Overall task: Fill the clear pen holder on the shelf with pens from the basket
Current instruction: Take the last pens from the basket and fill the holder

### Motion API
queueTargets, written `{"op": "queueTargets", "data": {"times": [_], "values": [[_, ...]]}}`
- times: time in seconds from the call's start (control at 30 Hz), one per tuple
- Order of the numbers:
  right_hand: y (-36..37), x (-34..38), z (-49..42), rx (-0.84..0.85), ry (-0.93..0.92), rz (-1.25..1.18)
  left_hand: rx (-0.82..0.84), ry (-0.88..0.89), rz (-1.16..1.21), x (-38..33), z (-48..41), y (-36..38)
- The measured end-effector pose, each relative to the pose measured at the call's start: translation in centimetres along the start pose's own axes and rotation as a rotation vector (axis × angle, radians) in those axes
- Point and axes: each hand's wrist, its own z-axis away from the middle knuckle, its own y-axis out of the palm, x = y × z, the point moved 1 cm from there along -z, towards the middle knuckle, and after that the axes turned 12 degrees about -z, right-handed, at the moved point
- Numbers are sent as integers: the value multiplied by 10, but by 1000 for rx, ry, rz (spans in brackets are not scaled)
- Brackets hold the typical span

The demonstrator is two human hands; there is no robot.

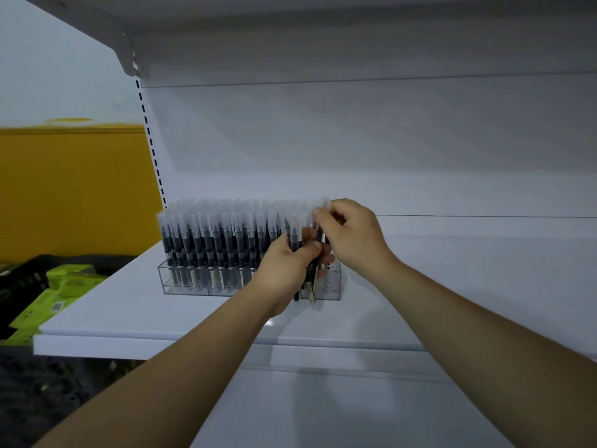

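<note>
I see left hand (287, 266) gripping spare pens (308, 286); right hand (352, 234) pinching one pen (319, 234) over the clear holder (200, 284).

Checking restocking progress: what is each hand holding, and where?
Left hand grips a small bunch of pens around their middles; right hand pinches one pen near its clear cap.

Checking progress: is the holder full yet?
Nearly full. Capped pens fill the holder except its right end, where both hands work.
</note>
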Motion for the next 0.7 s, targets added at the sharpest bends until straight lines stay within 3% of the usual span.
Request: {"op": "queueTargets", "data": {"times": [0.2, 0.37, 0.7], "values": [[-14, 3, -13, -215, 11, -145, -97, -66, 57, 8, 2, -14], [-12, -17, -18, -176, 68, -65, -87, -72, 30, 7, 7, -16], [-3, -25, -19, -105, 53, 20, -81, -121, 192, 9, 6, -19]]}}
